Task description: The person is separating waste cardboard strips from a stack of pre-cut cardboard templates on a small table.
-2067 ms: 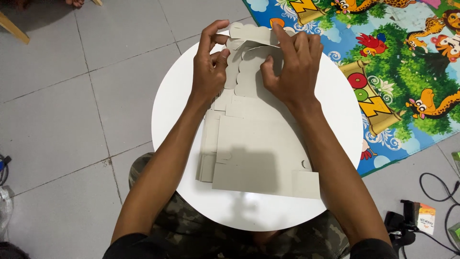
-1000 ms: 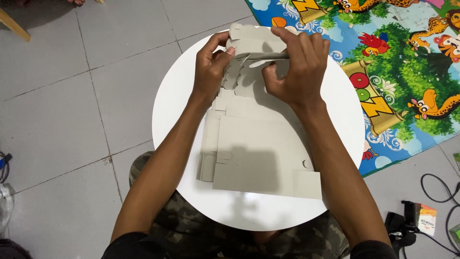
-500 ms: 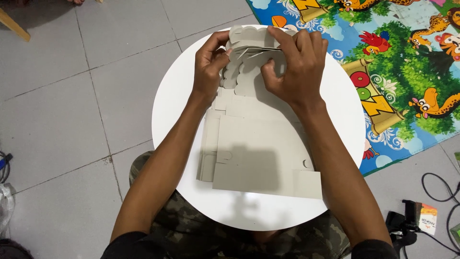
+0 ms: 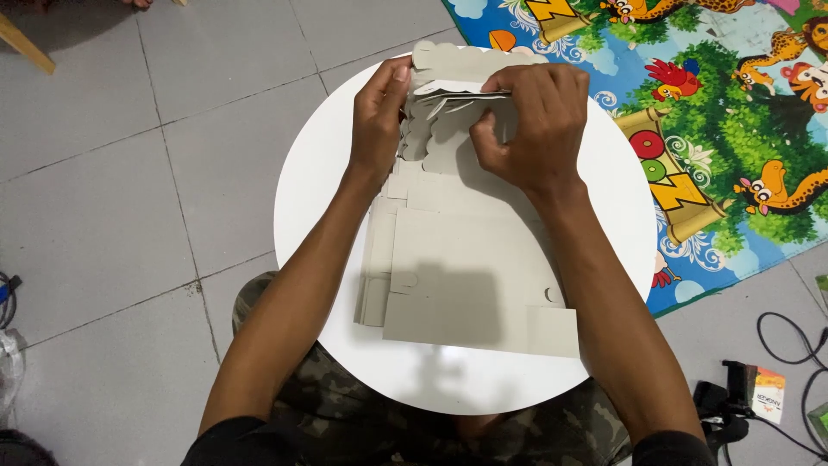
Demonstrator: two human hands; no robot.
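Cardboard flap folded up more, btwn left hand & right hand.

Right of my right hand a bright play mat with cartoon animals covers the grey tiled floor. Near my right elbow lie black cables and a small card. Far left of my left hand, a wooden leg slants.

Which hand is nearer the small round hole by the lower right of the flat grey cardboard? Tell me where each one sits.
Right. The right hand grips the folded flaps directly above the hole; the left hand grips them farther over, up and to the left.
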